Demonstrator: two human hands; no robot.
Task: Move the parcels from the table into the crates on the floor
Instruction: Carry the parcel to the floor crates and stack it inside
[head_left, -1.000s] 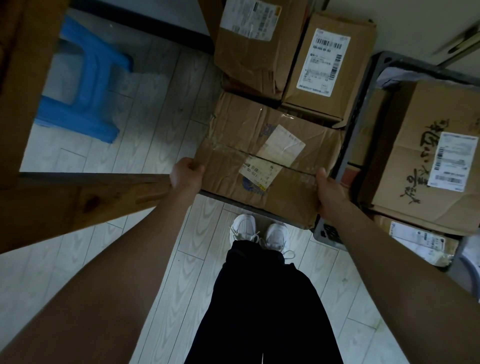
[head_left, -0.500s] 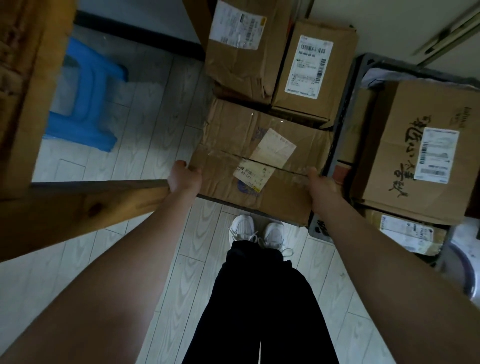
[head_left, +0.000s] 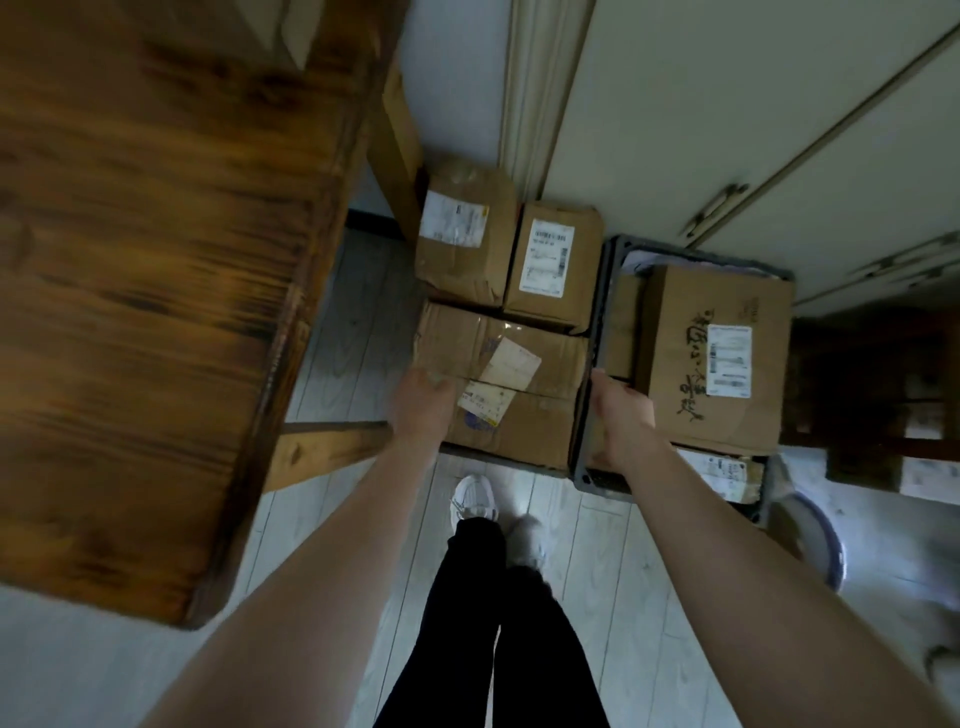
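Note:
A flat, creased cardboard parcel (head_left: 530, 431) with two labels lies in the left crate, whose grey front rim (head_left: 511, 466) shows under it. My left hand (head_left: 423, 400) hovers over the parcel's left edge with loose fingers. My right hand (head_left: 621, 415) is at the parcel's right edge, above the rim of the right grey crate (head_left: 587, 475), its fingers pointing away and gripping nothing I can see. Two upright parcels (head_left: 462, 244) (head_left: 556, 260) stand behind the flat one. The right crate holds a large box (head_left: 685, 332) with black writing. Motion blurs the view.
The wooden table (head_left: 156, 260) fills the left, its leg and rail close to the left crate. Pale cabinet doors (head_left: 727, 130) stand behind the crates. A small parcel (head_left: 727, 470), a round basin (head_left: 815, 535) and dark furniture (head_left: 872, 389) sit at the right. My feet (head_left: 472, 499) are just before the crates.
Both hands gripped the flat parcel's sides earlier; now they have loosened and drawn back from it. The view has risen and pulled back, bringing the tabletop into sight.

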